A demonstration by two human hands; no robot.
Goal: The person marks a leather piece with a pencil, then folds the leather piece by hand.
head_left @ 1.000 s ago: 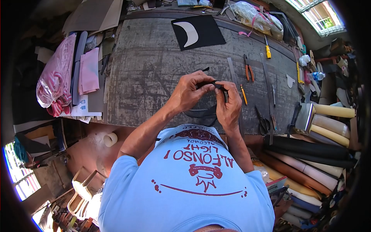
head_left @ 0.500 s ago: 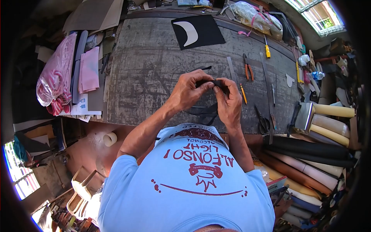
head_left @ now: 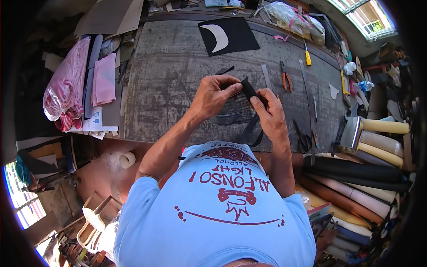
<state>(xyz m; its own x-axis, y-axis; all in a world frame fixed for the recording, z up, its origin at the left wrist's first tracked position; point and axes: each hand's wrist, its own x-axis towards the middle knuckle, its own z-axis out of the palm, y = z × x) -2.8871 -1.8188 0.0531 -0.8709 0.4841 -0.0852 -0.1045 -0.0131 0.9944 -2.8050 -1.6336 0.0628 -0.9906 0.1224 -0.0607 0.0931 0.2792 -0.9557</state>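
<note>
Over the near part of the worktable, both hands hold a black mesh piece with dark fabric edging by its folded black strip. My left hand pinches the strip's upper left end between thumb and fingers. Lower and to the right, my right hand grips the same strip with the thumb on top. The mesh hangs below and between the hands, partly hidden by them. A loose black strap end sticks out beyond my left hand, and another black strap dangles beside my right wrist.
On the worktable lie a black sheet with a white crescent, orange-handled pliers, a yellow screwdriver, a long metal ruler and scissors. Material rolls stack at right; pink bagged material sits left.
My hands have moved apart, the right one down and to the right. The folded black strip now shows between them, and more of the mesh is exposed below.
</note>
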